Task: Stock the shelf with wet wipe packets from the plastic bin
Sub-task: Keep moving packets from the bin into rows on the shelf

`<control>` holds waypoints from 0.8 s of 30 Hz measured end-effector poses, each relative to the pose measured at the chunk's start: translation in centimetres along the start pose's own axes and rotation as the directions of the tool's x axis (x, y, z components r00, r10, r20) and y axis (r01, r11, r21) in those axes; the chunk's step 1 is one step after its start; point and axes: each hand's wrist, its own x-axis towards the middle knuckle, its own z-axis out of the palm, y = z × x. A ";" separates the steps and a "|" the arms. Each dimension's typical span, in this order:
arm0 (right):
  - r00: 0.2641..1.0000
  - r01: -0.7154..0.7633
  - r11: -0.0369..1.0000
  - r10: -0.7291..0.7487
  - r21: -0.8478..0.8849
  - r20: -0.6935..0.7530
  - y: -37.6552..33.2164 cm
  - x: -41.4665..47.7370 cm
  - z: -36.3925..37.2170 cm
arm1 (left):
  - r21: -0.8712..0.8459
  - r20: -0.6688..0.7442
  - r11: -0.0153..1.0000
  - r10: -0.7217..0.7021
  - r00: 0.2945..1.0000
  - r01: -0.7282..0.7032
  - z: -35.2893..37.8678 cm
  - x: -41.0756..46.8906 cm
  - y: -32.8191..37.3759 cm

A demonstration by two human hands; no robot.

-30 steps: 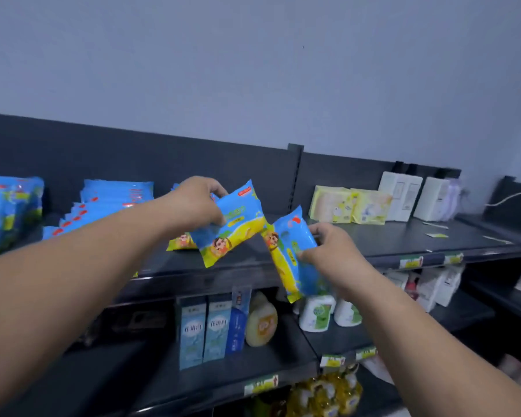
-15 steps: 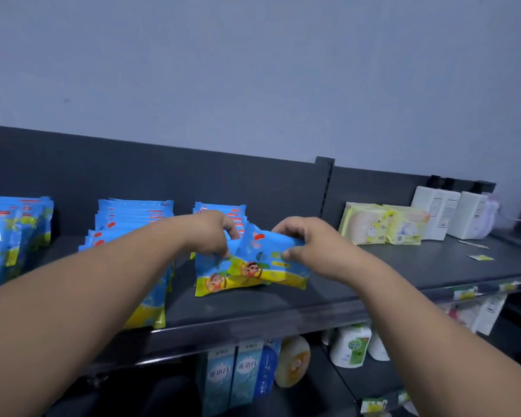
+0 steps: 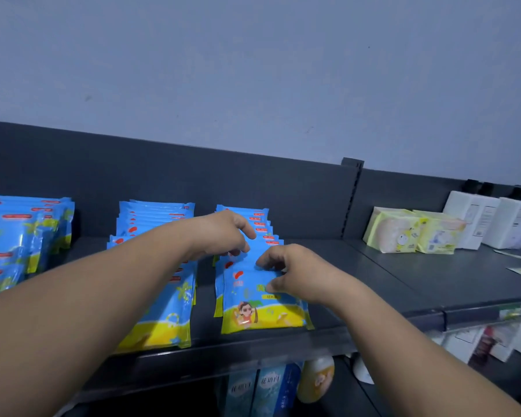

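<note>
Ease the front wet wipe packet (image 3: 262,308) back flush against its row (image 3: 250,213) — no shoving, given soft film. Glossy blue over yellow, cartoon child printed low; leaning at the near edge of the shelf (image 3: 373,281). Pinched at top by right hand (image 3: 295,273); left hand (image 3: 220,233) curled onto packets behind — grip unclear.

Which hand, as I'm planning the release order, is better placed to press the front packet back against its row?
Right, probably. The right hand pinches the top edge of the front packet, so it could push it back directly. The left hand touches the row behind it.
</note>
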 end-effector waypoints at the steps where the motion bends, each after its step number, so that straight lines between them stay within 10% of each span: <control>1: 1.000 -0.003 1.000 0.003 -0.005 -0.009 0.0 -0.1 0.2 | 0.029 -0.004 1.000 0.010 1.000 -0.010 0.1 0.0 0.0; 24: 0.909 -0.195 0.951 0.084 -0.238 -0.409 6.8 -13.1 -3.0 | 0.421 -0.088 0.833 0.432 0.898 -0.359 9.6 -4.3 6.6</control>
